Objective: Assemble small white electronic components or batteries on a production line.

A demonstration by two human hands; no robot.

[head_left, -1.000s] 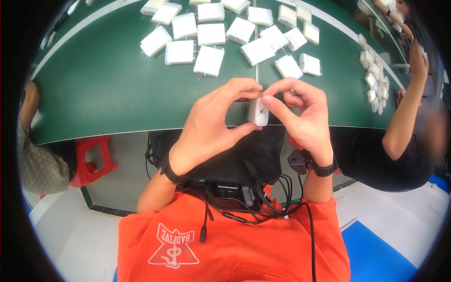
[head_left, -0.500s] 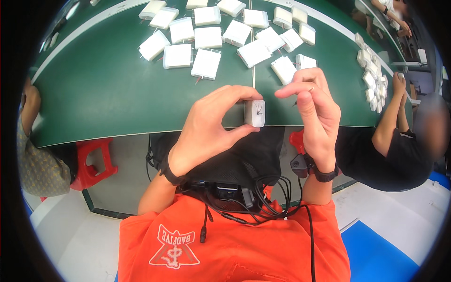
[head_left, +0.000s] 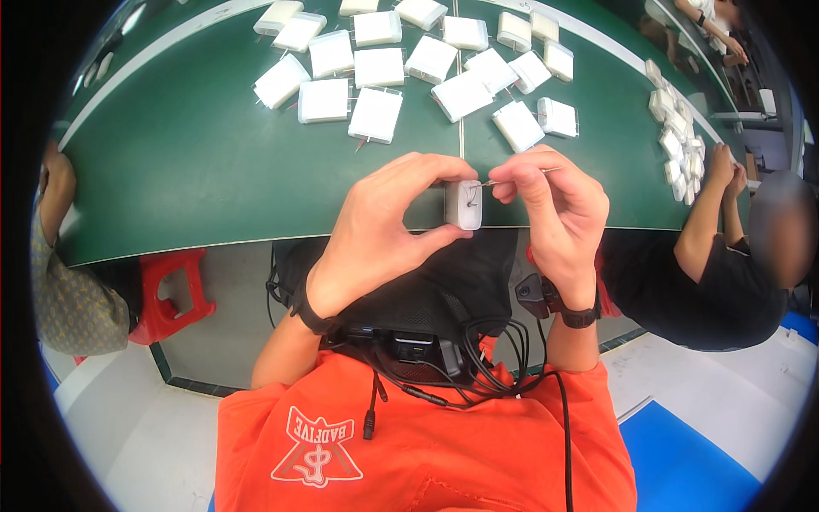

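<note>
My left hand (head_left: 375,218) grips a small white rectangular casing (head_left: 465,213) by its sides, thumb below and fingers above. Its narrow end faces up, and thin dark wires stick out of the middle. To the right, my right hand (head_left: 559,209) pinches a thin metal pick-like tool (head_left: 550,170) between thumb and fingers. The tool's tip reaches the upper part of the casing's end, beside the wires. Whether the tip touches a wire is too small to tell.
Several white casings (head_left: 378,66) with short wires lie scattered across the far part of the green table (head_left: 213,188). More white casings (head_left: 674,136) are heaped at the right. A person sits on each side, and a red stool (head_left: 175,294) stands at left. Black cables (head_left: 503,358) hang at my waist.
My right hand has swung left and down toward the casing, bringing the thin tool's tip to its end. The left hand and casing have barely moved.
</note>
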